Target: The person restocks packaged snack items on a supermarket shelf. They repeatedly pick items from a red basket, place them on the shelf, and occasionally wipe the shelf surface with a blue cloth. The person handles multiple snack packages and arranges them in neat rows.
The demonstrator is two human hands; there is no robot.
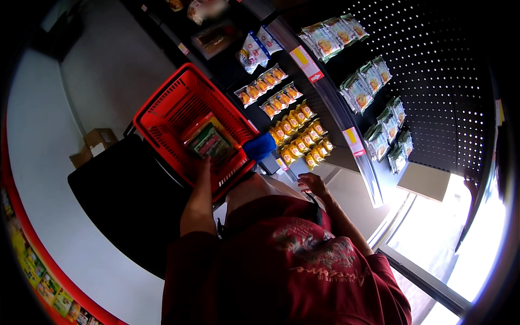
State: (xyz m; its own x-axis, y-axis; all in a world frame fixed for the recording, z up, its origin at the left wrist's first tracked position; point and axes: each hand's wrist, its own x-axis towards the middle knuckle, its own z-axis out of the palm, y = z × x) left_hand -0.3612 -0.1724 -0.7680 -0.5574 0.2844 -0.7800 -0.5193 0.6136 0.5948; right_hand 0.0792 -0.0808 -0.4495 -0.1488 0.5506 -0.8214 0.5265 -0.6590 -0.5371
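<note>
A red plastic shopping basket (187, 81) tilts in front of me, left of the shelves. Inside it lie a green and dark flat package (212, 142) and something yellow-orange beneath. My left hand (206, 164) reaches over the basket to the near edge of the green package; its fingers are too dark and small to show whether they grip it. Near the lower end of the snack shelf, my right hand (314, 184) hangs with its fingers apart and nothing in them. A dark blue soft-looking thing (259, 147) sits against the basket's right side.
Shelves on the right carry yellow-wrapped snacks (295, 130), orange snack packs (262, 85) and several pale green packets (363, 92). A price-tag rail (355, 142) sticks out between them. A black surface (119, 189) and cardboard boxes (97, 143) stand left; a bright glass door (433, 238) lies right.
</note>
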